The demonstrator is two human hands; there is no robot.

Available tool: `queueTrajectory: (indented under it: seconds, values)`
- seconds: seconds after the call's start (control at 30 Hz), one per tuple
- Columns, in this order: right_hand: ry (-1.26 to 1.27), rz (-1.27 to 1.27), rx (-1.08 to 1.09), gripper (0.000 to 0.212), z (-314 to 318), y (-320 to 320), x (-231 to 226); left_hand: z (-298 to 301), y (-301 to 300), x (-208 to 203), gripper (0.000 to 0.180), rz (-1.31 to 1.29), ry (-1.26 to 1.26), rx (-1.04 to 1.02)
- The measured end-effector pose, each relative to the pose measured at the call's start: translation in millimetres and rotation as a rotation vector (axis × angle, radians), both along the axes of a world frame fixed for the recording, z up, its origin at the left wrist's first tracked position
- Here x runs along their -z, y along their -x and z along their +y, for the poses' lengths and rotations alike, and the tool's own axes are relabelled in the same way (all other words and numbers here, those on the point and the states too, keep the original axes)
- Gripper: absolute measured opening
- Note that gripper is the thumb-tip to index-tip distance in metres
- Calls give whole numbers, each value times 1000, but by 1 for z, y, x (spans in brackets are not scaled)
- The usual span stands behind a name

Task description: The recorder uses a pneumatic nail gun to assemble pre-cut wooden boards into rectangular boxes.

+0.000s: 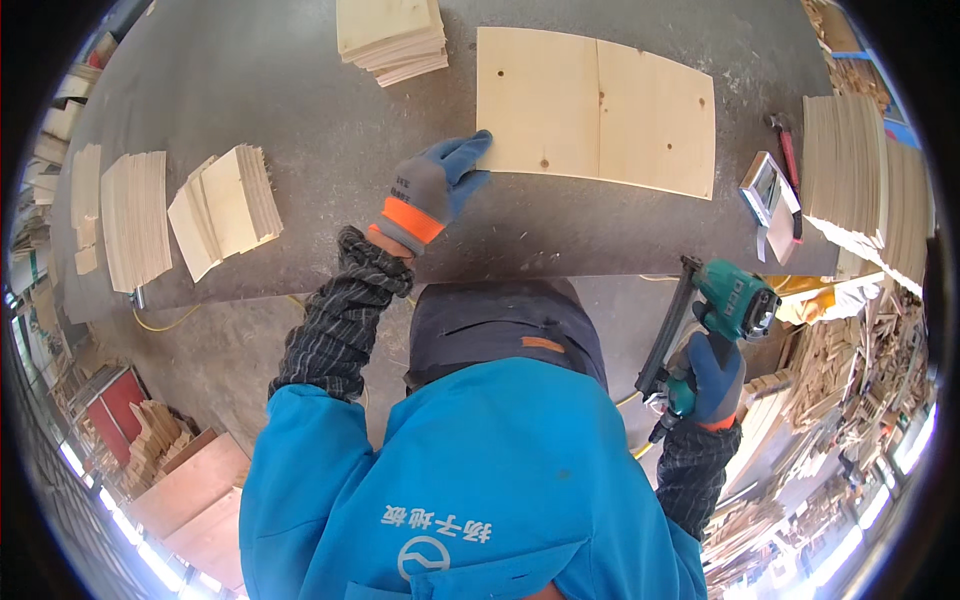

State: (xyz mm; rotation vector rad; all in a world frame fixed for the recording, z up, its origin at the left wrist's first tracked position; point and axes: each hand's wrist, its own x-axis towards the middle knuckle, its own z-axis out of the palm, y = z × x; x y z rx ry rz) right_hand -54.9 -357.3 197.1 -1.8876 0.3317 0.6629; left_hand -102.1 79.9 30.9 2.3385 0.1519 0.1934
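A flat pale wooden board, with a seam across it and several dark knots, lies on the dark worktable. My left hand, in a grey and blue glove with an orange cuff, grips the board's near left corner, thumb and fingers on either side of it. Off the table's near edge on the right, my gloved right hand is wrapped round the handle of a green and black nail gun. The gun's long black magazine slants down toward my body, and its nose is apart from the board.
Stacks of thin wooden panels stand at the table's far side, left and right. Near the right stack lie a red-handled hammer and a small box. Yellow hose hangs below the table edge. Scrap wood heaps at right.
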Motion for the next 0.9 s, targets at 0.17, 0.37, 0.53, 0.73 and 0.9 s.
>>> queueTrajectory:
  seconds: [0.17,0.37,0.53,0.73,0.9]
  values:
    - [-43,29,37,42,37,15,-1,-3,-2,5,47,-154,-132,-20]
    - [-61,32,-85,36,79,17,-5,2,-4,6,44,-153,-107,12]
    - [-26,50,-250,23,107,8,0,2,-3,13,42,-207,-51,18]
    - [-89,112,-302,38,154,-2,12,2,-7,15,39,-365,-56,28]
    - [-21,71,-402,44,177,-4,23,-11,-8,20,38,-381,-61,4]
